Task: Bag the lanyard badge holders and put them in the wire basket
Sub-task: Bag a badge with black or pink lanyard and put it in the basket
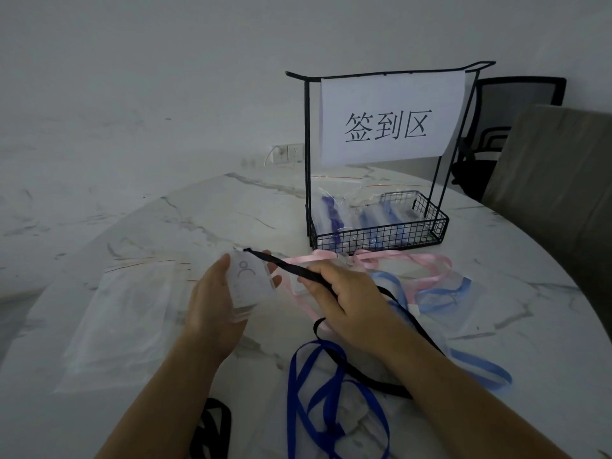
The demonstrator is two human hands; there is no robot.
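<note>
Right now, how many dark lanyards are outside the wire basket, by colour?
black lanyard: 2 (one pinched in the right hand, its badge holder in the left hand; one by the near table edge)
royal blue lanyard: 1
Total: 3

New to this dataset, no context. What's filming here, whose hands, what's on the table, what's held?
There is no machine: a person wears a head camera that looks down at their own bare hands. The left hand holds a clear badge holder. The right hand pinches its black lanyard. On the marble table lie empty clear bags at left and loose dark blue, pink and light blue lanyards. At the back, a wire basket under a paper sign already holds bagged lanyards.
</note>
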